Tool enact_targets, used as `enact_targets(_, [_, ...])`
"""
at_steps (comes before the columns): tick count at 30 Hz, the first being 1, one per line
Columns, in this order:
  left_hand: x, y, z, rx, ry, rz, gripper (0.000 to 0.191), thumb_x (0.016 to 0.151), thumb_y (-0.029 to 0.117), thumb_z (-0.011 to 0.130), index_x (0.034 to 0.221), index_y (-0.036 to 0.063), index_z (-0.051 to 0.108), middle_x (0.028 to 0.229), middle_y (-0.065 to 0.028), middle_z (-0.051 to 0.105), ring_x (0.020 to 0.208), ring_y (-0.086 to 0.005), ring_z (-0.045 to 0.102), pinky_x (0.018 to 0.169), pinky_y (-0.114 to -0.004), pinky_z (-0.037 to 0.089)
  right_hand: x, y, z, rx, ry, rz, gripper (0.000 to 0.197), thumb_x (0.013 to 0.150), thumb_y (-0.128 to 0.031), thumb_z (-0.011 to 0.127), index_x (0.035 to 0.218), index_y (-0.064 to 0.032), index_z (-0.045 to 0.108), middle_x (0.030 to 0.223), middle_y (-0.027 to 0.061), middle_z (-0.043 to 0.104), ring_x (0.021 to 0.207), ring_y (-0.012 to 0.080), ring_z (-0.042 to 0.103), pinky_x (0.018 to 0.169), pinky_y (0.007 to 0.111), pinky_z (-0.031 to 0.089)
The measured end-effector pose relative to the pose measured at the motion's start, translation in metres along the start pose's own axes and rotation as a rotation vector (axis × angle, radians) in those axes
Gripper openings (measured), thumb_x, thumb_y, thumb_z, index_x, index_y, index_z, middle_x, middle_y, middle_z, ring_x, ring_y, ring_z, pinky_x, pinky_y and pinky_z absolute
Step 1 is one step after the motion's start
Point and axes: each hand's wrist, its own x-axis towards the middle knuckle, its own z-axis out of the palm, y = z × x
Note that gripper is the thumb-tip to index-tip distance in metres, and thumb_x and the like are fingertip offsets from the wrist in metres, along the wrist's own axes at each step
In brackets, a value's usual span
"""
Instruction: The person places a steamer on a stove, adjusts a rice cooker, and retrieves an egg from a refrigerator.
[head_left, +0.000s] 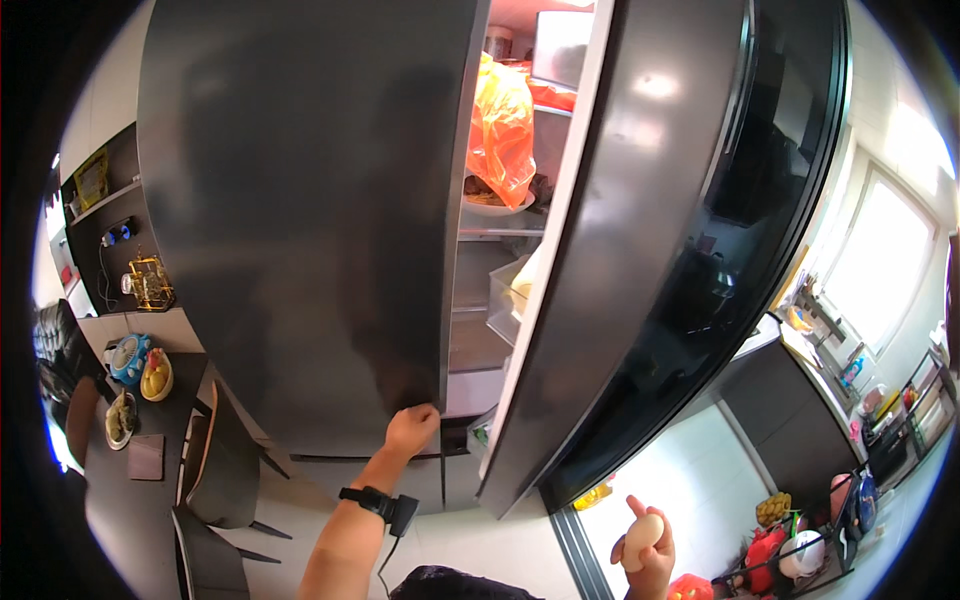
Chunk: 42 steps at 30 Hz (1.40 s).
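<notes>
A grey refrigerator stands before me. Its left door (307, 225) looks closed, while the right door (630, 210) is ajar. My left hand (412, 430) is curled against the lower inner edge of the left door; its fingertips are hidden, so I cannot tell whether it grips that edge. Out to the lower right, my right hand (651, 559) holds a pale egg (645, 529), perhaps with a second one below it. Through the gap I see an orange plastic bag (506, 135) over a bowl (499, 206) on a shelf, and a clear door bin (504, 300).
On the left are a dark table (124, 517) with a fruit bowl (156, 379) and a small blue fan (130, 358), and chairs (225, 457). At right, a track (577, 555) crosses the floor near a kitchen counter (787, 397) and a low rack (814, 559) holding several items.
</notes>
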Motion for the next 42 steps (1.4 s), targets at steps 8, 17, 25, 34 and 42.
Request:
enact_targets(8, [-0.054, 0.087, 0.0, -0.159, -1.154, 0.074, 0.025, 0.088, 0.025, 0.055, 0.104, 0.0083, 0.064, 0.09, -0.0037, 0.067, 0.085, -0.0118, 0.059, 0.077, -0.026, 0.045, -0.031, -0.005, -0.006, 0.066, 0.208, -0.046, 0.062, 0.068, -0.013, 0.072, 0.123, -0.0032, 0.046, 0.123, 0.0283, 0.047, 0.063, 0.0283, 0.064, 0.051, 0.033, 0.054])
enact_targets(17, [-0.044, 0.056, -0.006, -0.43, -0.855, 0.096, 0.045, 0.094, 0.016, 0.047, 0.135, 0.0039, 0.037, 0.13, -0.0113, 0.049, 0.117, -0.0192, 0.048, 0.1, -0.03, 0.033, -0.023, -0.001, 0.027, -0.097, 0.108, 0.078, 0.069, 0.069, -0.024, 0.074, 0.125, 0.0047, 0.045, 0.09, 0.0143, 0.06, 0.065, 0.0167, 0.062, 0.059, 0.026, 0.052])
enact_targets(25, [0.0, 0.022, 0.006, -0.449, -0.385, 0.078, 0.033, 0.095, 0.015, 0.044, 0.124, -0.0014, 0.049, 0.123, -0.0135, 0.053, 0.112, -0.0218, 0.052, 0.097, -0.031, 0.037, -0.039, -0.008, 0.008, -0.14, 0.161, 0.12, 0.068, 0.071, -0.024, 0.073, 0.125, 0.0032, 0.044, 0.121, 0.0214, 0.051, 0.07, 0.0169, 0.061, 0.059, 0.027, 0.052])
enact_targets(34, [0.015, 0.011, 0.038, -0.015, -0.095, 0.116, 0.031, 0.09, 0.012, 0.05, 0.119, 0.0011, 0.044, 0.109, -0.0107, 0.051, 0.1, -0.0199, 0.05, 0.09, -0.031, 0.038, -0.025, -0.022, -0.056, -0.023, 0.286, 0.044, 0.062, 0.073, -0.017, 0.071, 0.126, -0.0024, 0.045, 0.125, 0.0221, 0.048, 0.073, 0.0187, 0.062, 0.063, 0.028, 0.053])
enact_targets(42, [0.003, 0.01, 0.095, 0.047, -0.202, -0.087, 0.03, 0.086, 0.009, 0.054, 0.115, 0.0024, 0.052, 0.099, -0.0093, 0.056, 0.086, -0.0166, 0.054, 0.077, -0.027, 0.044, 0.019, -0.067, -0.148, 0.089, 0.154, 0.102, 0.065, 0.074, -0.016, 0.071, 0.13, -0.0037, 0.042, 0.114, 0.016, 0.056, 0.071, 0.015, 0.06, 0.065, 0.027, 0.052])
